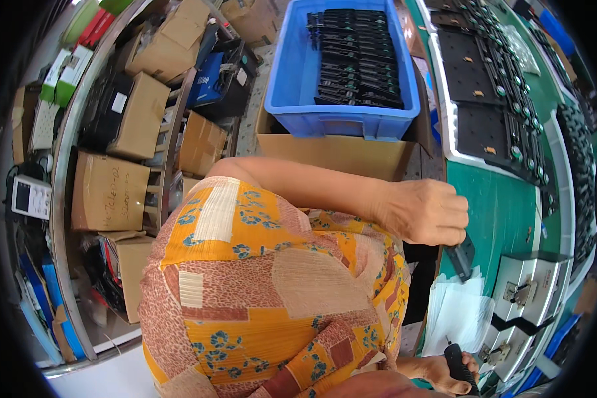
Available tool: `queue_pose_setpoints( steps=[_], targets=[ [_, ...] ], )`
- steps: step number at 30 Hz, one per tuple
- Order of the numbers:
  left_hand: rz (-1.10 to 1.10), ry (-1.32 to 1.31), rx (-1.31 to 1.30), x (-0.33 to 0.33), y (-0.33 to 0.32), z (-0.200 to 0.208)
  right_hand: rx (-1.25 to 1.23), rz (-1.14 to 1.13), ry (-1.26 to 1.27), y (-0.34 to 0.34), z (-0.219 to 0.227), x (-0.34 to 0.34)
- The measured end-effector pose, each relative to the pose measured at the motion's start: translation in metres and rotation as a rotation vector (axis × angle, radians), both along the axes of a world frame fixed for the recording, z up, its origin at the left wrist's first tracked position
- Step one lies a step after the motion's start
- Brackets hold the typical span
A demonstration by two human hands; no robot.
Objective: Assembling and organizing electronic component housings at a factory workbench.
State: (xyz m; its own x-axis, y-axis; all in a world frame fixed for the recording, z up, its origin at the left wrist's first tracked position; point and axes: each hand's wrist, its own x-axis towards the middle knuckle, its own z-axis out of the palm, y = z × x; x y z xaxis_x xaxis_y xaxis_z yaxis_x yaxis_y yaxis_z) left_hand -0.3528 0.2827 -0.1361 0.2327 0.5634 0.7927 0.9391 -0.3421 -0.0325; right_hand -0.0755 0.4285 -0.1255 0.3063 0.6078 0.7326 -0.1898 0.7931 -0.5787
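My left hand (426,212) is closed, knuckles up, over the near edge of the green table. From under its fingers sticks out a black plastic part (460,260); the rest of it is hidden by the hand. Just below lies a stack of clear plastic sheets or bags (458,312). At the lower edge my right hand (450,375) is wrapped round a black screwdriver (458,363) with a thin tip pointing up. That tip stands over the lower end of the plastic stack, apart from the black part.
Two silver metal boxes (528,286) stand right of the plastic stack on the green table (494,212). White trays (450,136) hold flat black panels. A blue bin (341,123) full of black parts rests on a cardboard box (338,154). Shelves with cartons (109,192) line the left.
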Motion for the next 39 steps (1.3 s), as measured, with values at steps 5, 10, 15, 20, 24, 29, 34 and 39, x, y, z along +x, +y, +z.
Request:
queue_pose_setpoints(
  steps=[5, 10, 15, 20, 24, 29, 34, 39],
  targets=[
    [0.277, -0.283, 0.242, -0.033, -0.054, 0.014, -0.193, -0.018, -0.008, 0.018, -0.021, 0.034],
    [0.513, -0.415, 0.316, -0.063, -0.093, -0.003, -0.073, 0.095, -0.015, 0.017, -0.010, 0.021],
    [0.626, -0.542, 0.259, -0.075, -0.106, -0.025, 0.023, 0.160, -0.036, 0.010, -0.003, 0.015],
    [0.761, -0.611, 0.289, -0.149, -0.149, -0.027, 0.069, 0.196, -0.053, 0.045, -0.020, 0.029],
    [1.075, -0.824, 0.065, -0.255, -0.191, -0.005, 0.129, 0.252, -0.067, 0.003, 0.005, 0.001],
    [0.768, -0.419, -0.269, -0.390, -0.225, 0.007, 0.080, 0.174, -0.078, 0.023, -0.007, 0.018],
    [0.885, -0.118, -0.776, -0.395, -0.203, 0.025, 0.035, 0.070, -0.091, 0.020, -0.004, 0.016],
    [0.886, 0.061, -0.887, -0.427, -0.216, -0.004, 0.003, -0.022, -0.103, 0.016, -0.001, 0.013]
  ],
)
